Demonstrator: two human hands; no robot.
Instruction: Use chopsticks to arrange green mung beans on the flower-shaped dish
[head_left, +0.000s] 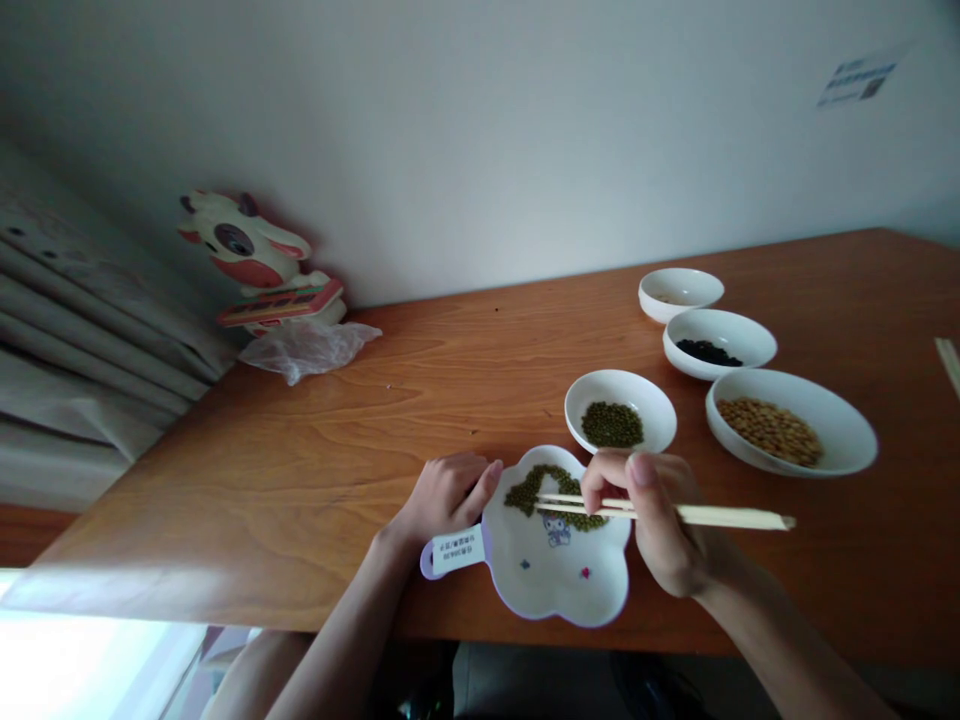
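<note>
My right hand (667, 520) is closed round a pair of light wooden chopsticks (735, 517). Their tips reach among green mung beans (559, 475) in the upper part of a white flower-shaped plate (555, 590). This plate has a purple rim, a cartoon print and a labelled handle (459, 551) pointing left. Beside the plate, my left hand (454, 495) rests on the table with its thumb at the rim, fingers loosely bent and partly hidden. Just beyond my right hand stands a white bowl (652, 410) with more mung beans (612, 425). Whether a bean sits between the tips is too small to tell.
To the right are white bowls of yellow beans (772, 430), black beans (709, 352) and, farthest back, a bowl (682, 290) with a few pale bits. A cow toy (259, 260) and a clear plastic bag (311, 347) lie back left. More sticks (949, 362) show at the right edge.
</note>
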